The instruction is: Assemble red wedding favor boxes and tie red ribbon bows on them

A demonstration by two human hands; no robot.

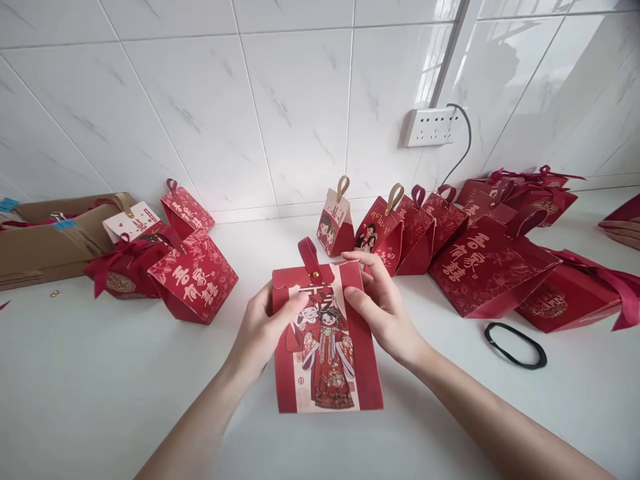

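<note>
At the near middle of the white counter (150, 400), one figure-printed red gift box (327, 360) with strap loop (311, 257), held at upper left by the left hand (264, 321), half curled, thumb in front, fingers mostly hidden behind, and at upper right by the right hand (379, 305), likewise half curled, one finger along the top edge. Step in hand, by appearance: steadying or adjusting the top; next move seemingly calling for light, even pressure from both sides, without creasing the card. To the right, strapped boxes (414, 235) and a black band (539, 362); to the left, more red boxes (196, 281) beside a brown carton (37, 267).
</note>
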